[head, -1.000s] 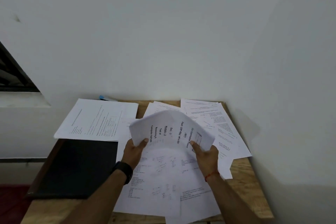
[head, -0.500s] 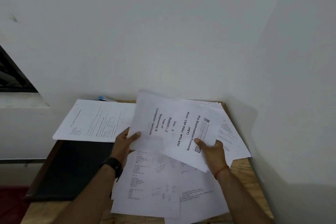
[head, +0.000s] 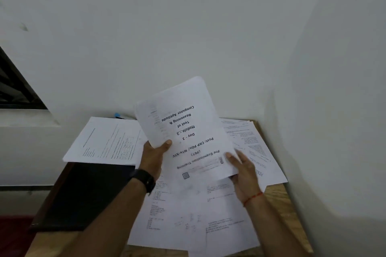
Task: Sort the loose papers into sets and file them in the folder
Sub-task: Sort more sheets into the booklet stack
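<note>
The raised sheet (head: pixel 183 131), upside down, reads "Day - 2, Module - 2, Test of Reasoning & Computer Aptitude". Left hand (head: pixel 153 157) and right hand (head: pixel 243 171) pinch its edges, fingers curled.

A bare wooden worktop (head: pixel 279 198) fills a corner between white walls (head: pixel 188 27); a blue-capped pen (head: pixel 117 115) lies at its far edge, a dark window (head: pixel 14 89) sits off left

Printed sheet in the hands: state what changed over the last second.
The printed sheet rose off the pile and turned, its print going from sideways to upside down. The left hand and right hand kept holding it. The black folder and the loose papers on the table stayed put.
</note>
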